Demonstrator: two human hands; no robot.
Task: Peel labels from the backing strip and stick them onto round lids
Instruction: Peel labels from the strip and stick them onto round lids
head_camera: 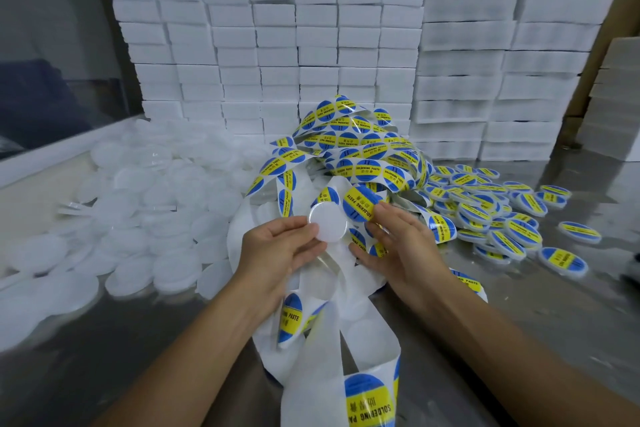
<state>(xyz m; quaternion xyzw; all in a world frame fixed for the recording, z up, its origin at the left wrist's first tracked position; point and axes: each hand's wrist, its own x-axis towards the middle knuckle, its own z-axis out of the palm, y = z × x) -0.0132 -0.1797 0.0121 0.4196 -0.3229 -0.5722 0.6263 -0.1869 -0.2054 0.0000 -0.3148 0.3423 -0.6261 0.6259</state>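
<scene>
Stacked white foam blocks (311, 55) wall the counter (554, 305) from 10 to 2 o'clock. Bare lids (131, 204) are heaped at 9, labelled lids (498, 215) at 3, and the tangled backing strip (346, 149) fills the centre; bare counter shows only near 4 and 7. The left hand (277, 250) pinches a blank lid (329, 224) by its rim. The right hand (398, 243) pinches a peeled label (362, 203) just beside the lid.

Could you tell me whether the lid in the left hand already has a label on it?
Not yet: the lid the left hand holds shows a bare white face, while the right hand holds a peeled label beside it.
</scene>
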